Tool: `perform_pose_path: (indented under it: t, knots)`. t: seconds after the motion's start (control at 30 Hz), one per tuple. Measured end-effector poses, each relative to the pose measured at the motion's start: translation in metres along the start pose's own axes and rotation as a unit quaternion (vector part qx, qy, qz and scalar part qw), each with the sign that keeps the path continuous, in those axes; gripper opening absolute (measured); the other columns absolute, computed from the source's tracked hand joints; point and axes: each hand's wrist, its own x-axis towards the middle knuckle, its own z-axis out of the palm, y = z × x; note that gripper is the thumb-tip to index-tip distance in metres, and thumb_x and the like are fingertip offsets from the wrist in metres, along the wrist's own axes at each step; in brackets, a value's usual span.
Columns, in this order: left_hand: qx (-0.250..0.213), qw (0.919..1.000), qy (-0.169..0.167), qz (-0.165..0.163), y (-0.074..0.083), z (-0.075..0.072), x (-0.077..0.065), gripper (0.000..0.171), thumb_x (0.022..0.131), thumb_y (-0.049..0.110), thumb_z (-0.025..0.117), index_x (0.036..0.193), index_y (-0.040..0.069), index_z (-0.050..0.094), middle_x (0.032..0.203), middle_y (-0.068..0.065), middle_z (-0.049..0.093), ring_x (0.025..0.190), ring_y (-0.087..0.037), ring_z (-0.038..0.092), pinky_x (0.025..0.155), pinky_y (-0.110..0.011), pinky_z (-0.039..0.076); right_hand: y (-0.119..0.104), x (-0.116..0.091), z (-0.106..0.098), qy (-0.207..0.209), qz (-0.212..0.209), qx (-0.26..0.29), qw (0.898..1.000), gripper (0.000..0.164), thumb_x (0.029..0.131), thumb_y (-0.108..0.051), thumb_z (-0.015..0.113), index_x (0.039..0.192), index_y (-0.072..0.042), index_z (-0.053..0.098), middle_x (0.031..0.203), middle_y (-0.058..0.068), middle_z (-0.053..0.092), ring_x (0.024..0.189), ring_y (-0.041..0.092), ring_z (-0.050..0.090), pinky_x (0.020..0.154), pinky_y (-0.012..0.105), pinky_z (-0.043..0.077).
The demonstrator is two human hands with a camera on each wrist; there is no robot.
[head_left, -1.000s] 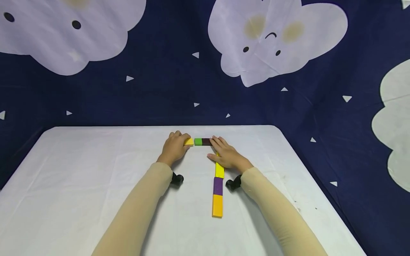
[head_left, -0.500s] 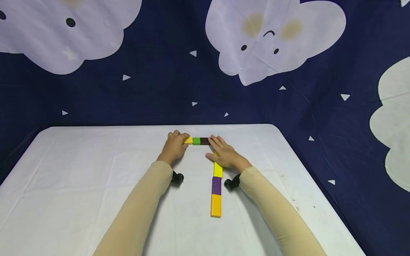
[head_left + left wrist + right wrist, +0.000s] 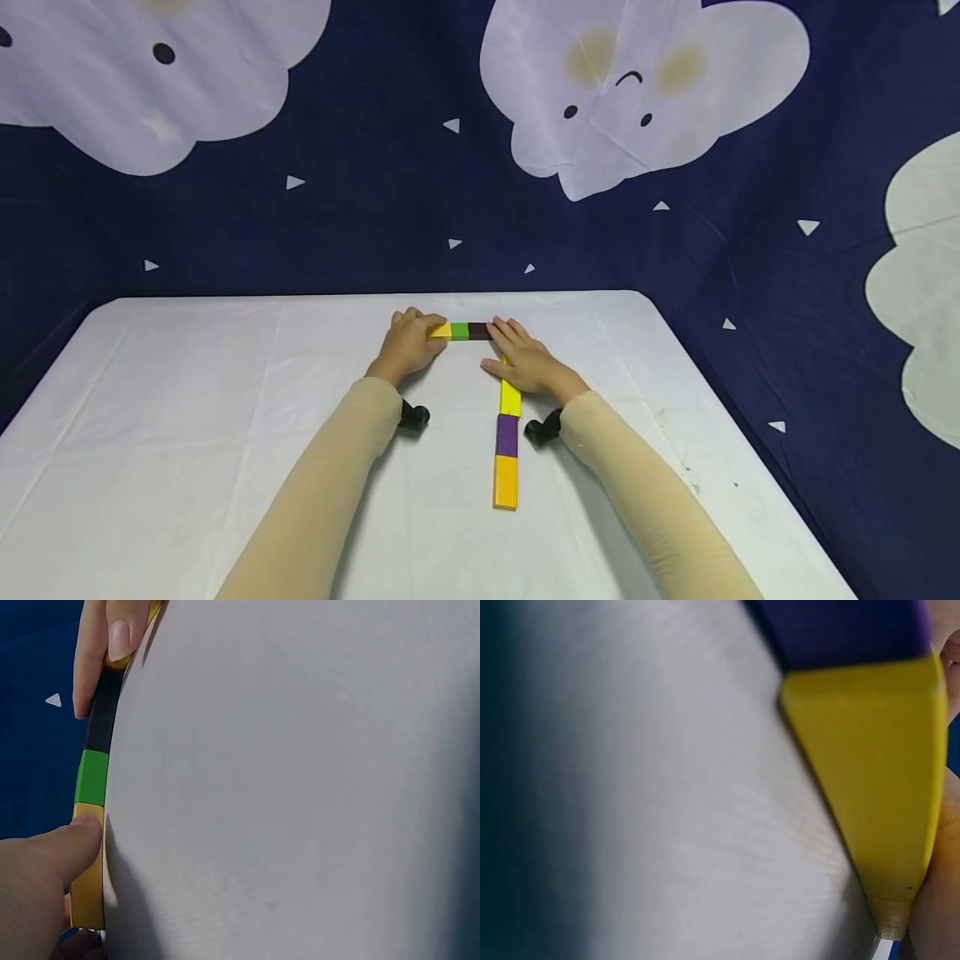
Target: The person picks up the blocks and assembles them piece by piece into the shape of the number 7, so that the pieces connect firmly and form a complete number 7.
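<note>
My left hand (image 3: 407,343) pinches an orange-yellow block (image 3: 88,900), its thumb lying on the near top of it. The block's end meets a small green block (image 3: 92,778), followed in line by a dark brown block (image 3: 103,712). My right hand (image 3: 531,364) rests with straight, spread fingers over the corner where this row meets a second line of blocks. Its fingertips (image 3: 120,641) touch the far end of the dark block. Below that palm, a yellow block (image 3: 870,772) adjoins a purple block (image 3: 847,630); an orange block (image 3: 506,482) ends the line.
A white-covered table (image 3: 187,433) lies under everything, its far edge just beyond the short row. Behind it hangs a dark blue cloth (image 3: 397,167) printed with clouds. A black knob-like mount (image 3: 415,417) sits at the left wrist, another (image 3: 543,428) at the right.
The left hand has slid the orange-yellow block rightward, closing the small gap to the green block. The right hand has stayed in place. The head view has shifted slightly.
</note>
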Motion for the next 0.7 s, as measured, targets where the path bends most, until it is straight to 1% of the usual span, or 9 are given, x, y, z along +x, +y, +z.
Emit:
perform_pose_path:
  t: [0.37,0.43,0.53,0.7]
  knots:
    - [0.015,0.9998,0.005,0.009,-0.0003,0.001,0.0012,0.045,0.096,0.029,0.064,0.14,0.02,0.058,0.128,-0.014,0.055,0.117,-0.032,0.044,0.101,-0.045,0.038,-0.0011,-0.0003,-0.0008,-0.001,0.002,0.005,1.0,0.078,0.102,-0.059,0.036,0.161,-0.022,0.001,0.169,-0.002,-0.003,0.156,0.024,-0.005,0.122,0.055,0.015]
    - [0.011,0.9999,0.004,0.011,-0.0006,0.0011,0.0015,0.045,0.096,0.03,0.064,0.14,0.02,0.058,0.129,-0.014,0.055,0.116,-0.032,0.043,0.101,-0.044,0.037,-0.0015,-0.0004,-0.0014,-0.002,0.002,0.006,1.0,0.078,0.102,-0.059,0.036,0.161,-0.022,0.001,0.169,-0.002,-0.002,0.156,0.023,-0.005,0.122,0.055,0.015]
    - [-0.003,1.0,0.0,0.005,-0.0019,0.0011,0.0011,0.047,0.096,0.03,0.064,0.142,0.019,0.056,0.131,-0.015,0.053,0.118,-0.032,0.042,0.102,-0.045,0.036,-0.0021,-0.0005,-0.0017,0.0,-0.001,0.014,1.0,0.078,0.102,-0.058,0.037,0.161,-0.021,0.003,0.169,-0.001,-0.001,0.156,0.024,-0.004,0.122,0.055,0.015]
    - [-0.032,0.9994,-0.006,-0.011,-0.0036,0.0017,-0.0003,0.053,0.096,0.031,0.064,0.146,0.021,0.051,0.14,-0.016,0.045,0.126,-0.033,0.038,0.108,-0.048,0.035,0.0002,-0.0005,-0.0006,0.001,-0.003,0.013,1.0,0.079,0.101,-0.059,0.037,0.161,-0.02,0.004,0.169,-0.001,-0.001,0.156,0.025,-0.004,0.122,0.055,0.015]
